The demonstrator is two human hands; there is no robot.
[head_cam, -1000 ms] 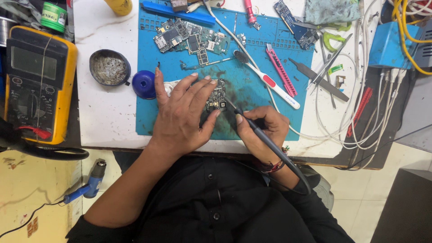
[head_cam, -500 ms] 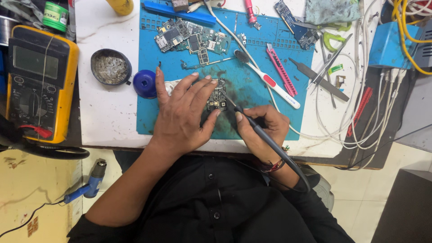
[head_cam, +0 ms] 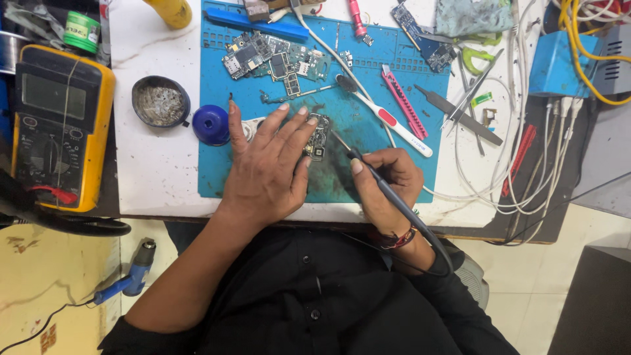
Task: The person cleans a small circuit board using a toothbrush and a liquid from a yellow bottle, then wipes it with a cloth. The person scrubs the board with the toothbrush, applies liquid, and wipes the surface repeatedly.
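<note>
Left hand (head_cam: 269, 167) lies flat, palm down, on the blue silicone work mat (head_cam: 368, 79); its fingers (head_cam: 296, 135) are spread apart and pressed on the small dark circuit board (head_cam: 318, 137), pinning it to the mat rather than gripping it. The board sits near the middle of the mat, partly covered by the fingertips.

Right hand (head_cam: 384, 184) is closed around the slim black soldering iron (head_cam: 374, 177), held like a pen, fingers clamped on the shaft. The metal tip points up-left and ends just beside the right edge of the board; contact cannot be judged.

Surroundings on the white counter (head_cam: 158, 158): a larger stripped green circuit board (head_cam: 273, 62) at the top of the mat; a white toothbrush with a red grip (head_cam: 388, 118) lying diagonally to the right of the hands; a pink utility knife (head_cam: 402, 102) beyond it. A blue round cap (head_cam: 210, 125) lies at the mat's left edge, touching it, with a dark round tin of grey residue (head_cam: 160, 100) near it. A yellow multimeter (head_cam: 56, 125) lies at far left. White cables (head_cam: 526, 171) loop at the right.
</note>
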